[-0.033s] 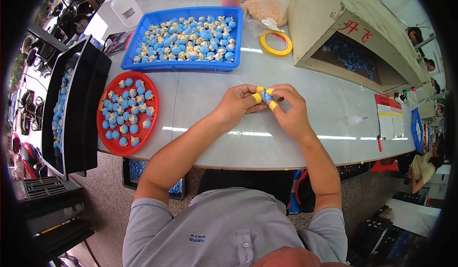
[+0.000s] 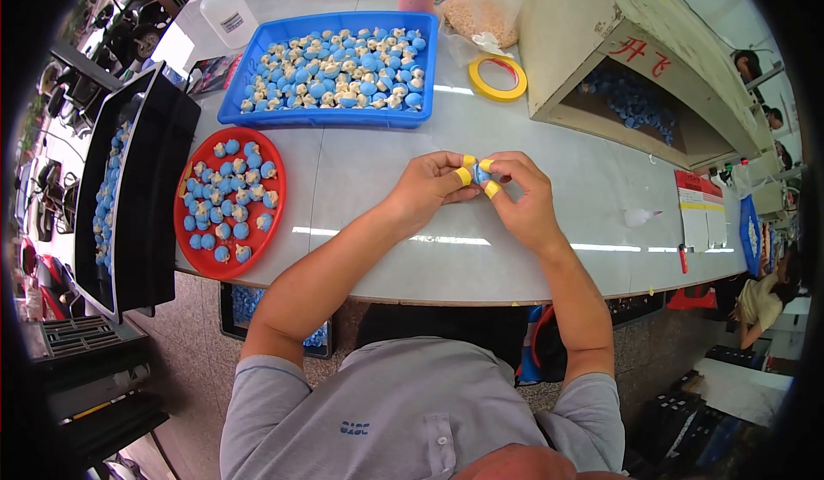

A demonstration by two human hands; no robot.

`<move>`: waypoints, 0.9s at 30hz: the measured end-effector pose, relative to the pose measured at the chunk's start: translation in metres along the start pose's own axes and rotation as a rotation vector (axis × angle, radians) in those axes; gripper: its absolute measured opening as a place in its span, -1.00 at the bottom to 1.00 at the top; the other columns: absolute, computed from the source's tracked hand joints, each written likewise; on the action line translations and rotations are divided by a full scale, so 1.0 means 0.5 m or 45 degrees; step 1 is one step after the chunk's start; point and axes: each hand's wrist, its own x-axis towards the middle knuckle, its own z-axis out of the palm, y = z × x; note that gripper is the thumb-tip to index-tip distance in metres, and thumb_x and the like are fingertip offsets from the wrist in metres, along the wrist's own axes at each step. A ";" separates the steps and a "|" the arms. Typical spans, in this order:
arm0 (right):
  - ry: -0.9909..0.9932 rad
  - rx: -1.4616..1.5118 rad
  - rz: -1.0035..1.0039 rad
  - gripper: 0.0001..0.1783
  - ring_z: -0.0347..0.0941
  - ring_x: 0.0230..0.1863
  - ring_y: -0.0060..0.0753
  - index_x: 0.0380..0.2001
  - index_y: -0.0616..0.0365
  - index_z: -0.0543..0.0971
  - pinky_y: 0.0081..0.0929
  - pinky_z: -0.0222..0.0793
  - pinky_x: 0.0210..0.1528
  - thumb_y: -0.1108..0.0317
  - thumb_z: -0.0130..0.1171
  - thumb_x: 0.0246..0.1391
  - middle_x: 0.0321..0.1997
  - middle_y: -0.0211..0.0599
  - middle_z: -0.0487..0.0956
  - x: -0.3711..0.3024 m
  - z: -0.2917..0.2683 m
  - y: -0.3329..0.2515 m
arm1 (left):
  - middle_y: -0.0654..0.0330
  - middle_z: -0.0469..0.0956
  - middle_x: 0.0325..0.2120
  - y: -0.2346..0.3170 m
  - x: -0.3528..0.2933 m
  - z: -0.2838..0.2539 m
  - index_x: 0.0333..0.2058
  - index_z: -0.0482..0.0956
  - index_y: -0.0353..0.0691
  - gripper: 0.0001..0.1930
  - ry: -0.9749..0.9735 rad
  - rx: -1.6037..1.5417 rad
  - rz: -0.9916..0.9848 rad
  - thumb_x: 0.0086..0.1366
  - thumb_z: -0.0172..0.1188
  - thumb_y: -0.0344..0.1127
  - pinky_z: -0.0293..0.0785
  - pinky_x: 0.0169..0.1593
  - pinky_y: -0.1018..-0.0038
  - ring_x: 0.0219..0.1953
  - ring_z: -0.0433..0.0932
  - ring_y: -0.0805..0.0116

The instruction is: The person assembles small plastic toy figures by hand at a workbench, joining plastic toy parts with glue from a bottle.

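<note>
Over the middle of the table, my left hand (image 2: 432, 187) and my right hand (image 2: 524, 193) meet with fingertips pinched around one small blue piece (image 2: 481, 174). Yellow tape wraps the thumb and a finger of each hand. Fingers cover most of the piece, so its full shape is hidden. To the left, a round red tray (image 2: 190, 240) holds many small blue balls with cream-coloured tops (image 2: 225, 190). Beyond my hands, a blue rectangular tray (image 2: 343, 120) is filled with similar blue and cream pieces.
A black crate (image 2: 146, 223) with blue pieces stands left of the red tray. Yellow tape roll (image 2: 498, 78), a bag of tan bits (image 2: 476, 18) and a white jug (image 2: 227, 17) lie farther back. At right are an open-fronted box (image 2: 558, 60) and a small dropper bottle (image 2: 639, 217).
</note>
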 end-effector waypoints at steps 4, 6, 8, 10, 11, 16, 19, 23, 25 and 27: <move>0.007 -0.101 -0.007 -0.68 0.52 -0.15 -0.30 -0.20 0.18 0.54 -0.43 0.46 -0.18 0.64 0.23 -0.10 -0.12 -0.24 0.56 0.000 -0.002 -0.006 | 0.12 0.52 -0.14 0.000 -0.002 0.003 -0.07 0.45 -0.39 -0.78 0.000 0.052 0.018 0.37 0.09 -0.42 0.56 0.03 0.48 -0.09 0.58 0.35; 0.003 -0.114 0.005 -0.66 0.52 -0.15 -0.30 -0.19 0.18 0.53 -0.42 0.45 -0.18 0.63 0.24 -0.11 -0.13 -0.24 0.56 0.000 -0.002 -0.009 | 0.08 0.53 -0.14 0.000 -0.003 0.006 -0.05 0.42 -0.44 -0.76 0.002 0.048 0.032 0.37 0.08 -0.44 0.56 0.01 0.52 -0.10 0.58 0.35; 0.001 -0.127 0.018 -0.65 0.52 -0.16 -0.29 -0.17 0.18 0.53 -0.42 0.45 -0.18 0.63 0.24 -0.11 -0.14 -0.25 0.57 0.000 -0.002 -0.009 | 0.05 0.53 -0.14 -0.001 -0.003 0.006 -0.04 0.39 -0.49 -0.74 0.003 0.046 0.044 0.37 0.06 -0.46 0.57 -0.01 0.56 -0.12 0.58 0.35; 0.003 -0.129 0.027 -0.64 0.51 -0.17 -0.30 -0.16 0.18 0.53 -0.42 0.44 -0.18 0.62 0.25 -0.11 -0.15 -0.25 0.57 -0.001 -0.002 -0.008 | 0.05 0.54 -0.14 -0.002 -0.003 0.006 -0.04 0.40 -0.49 -0.75 -0.008 0.064 0.072 0.36 0.07 -0.46 0.57 -0.01 0.55 -0.11 0.58 0.35; 0.002 -0.130 0.027 -0.64 0.51 -0.17 -0.30 -0.16 0.18 0.53 -0.42 0.44 -0.18 0.62 0.25 -0.11 -0.15 -0.25 0.57 -0.001 -0.002 -0.009 | 0.05 0.54 -0.14 -0.002 -0.004 0.007 -0.04 0.40 -0.49 -0.75 -0.009 0.062 0.072 0.36 0.07 -0.46 0.57 -0.01 0.55 -0.11 0.58 0.35; 0.006 -0.147 0.001 -0.64 0.51 -0.19 -0.30 -0.17 0.18 0.53 -0.43 0.43 -0.18 0.62 0.26 -0.11 -0.17 -0.26 0.57 0.001 -0.002 -0.014 | 0.12 0.52 -0.15 -0.004 -0.002 0.005 -0.07 0.46 -0.40 -0.78 -0.008 0.093 0.070 0.35 0.12 -0.42 0.57 0.01 0.50 -0.09 0.58 0.36; 0.007 -0.151 -0.004 -0.65 0.51 -0.19 -0.30 -0.17 0.18 0.53 -0.43 0.43 -0.18 0.62 0.26 -0.11 -0.18 -0.25 0.57 0.001 -0.002 -0.014 | 0.11 0.52 -0.15 -0.008 0.000 0.004 -0.08 0.46 -0.42 -0.78 -0.014 0.110 0.091 0.35 0.12 -0.43 0.57 0.01 0.50 -0.09 0.57 0.36; -0.017 -0.154 0.009 -0.65 0.51 -0.19 -0.29 -0.18 0.19 0.53 -0.43 0.44 -0.17 0.62 0.26 -0.11 -0.20 -0.25 0.56 0.002 -0.003 -0.014 | 0.10 0.52 -0.14 -0.010 -0.002 0.005 -0.08 0.46 -0.43 -0.77 -0.012 0.141 0.120 0.35 0.12 -0.43 0.57 0.00 0.50 -0.09 0.57 0.37; -0.033 -0.163 -0.005 -0.65 0.52 -0.19 -0.28 -0.18 0.20 0.53 -0.42 0.44 -0.17 0.62 0.26 -0.11 -0.21 -0.24 0.56 0.002 -0.004 -0.015 | 0.07 0.55 -0.17 -0.009 -0.002 0.008 -0.10 0.45 -0.49 -0.78 0.004 0.139 0.140 0.35 0.10 -0.45 0.59 -0.05 0.54 -0.13 0.59 0.38; -0.030 -0.157 -0.003 -0.65 0.52 -0.19 -0.29 -0.18 0.20 0.53 -0.43 0.43 -0.18 0.62 0.26 -0.12 -0.21 -0.24 0.56 0.001 -0.003 -0.012 | 0.07 0.54 -0.17 -0.008 -0.002 0.008 -0.10 0.45 -0.49 -0.78 0.012 0.142 0.126 0.35 0.10 -0.45 0.59 -0.06 0.54 -0.14 0.59 0.38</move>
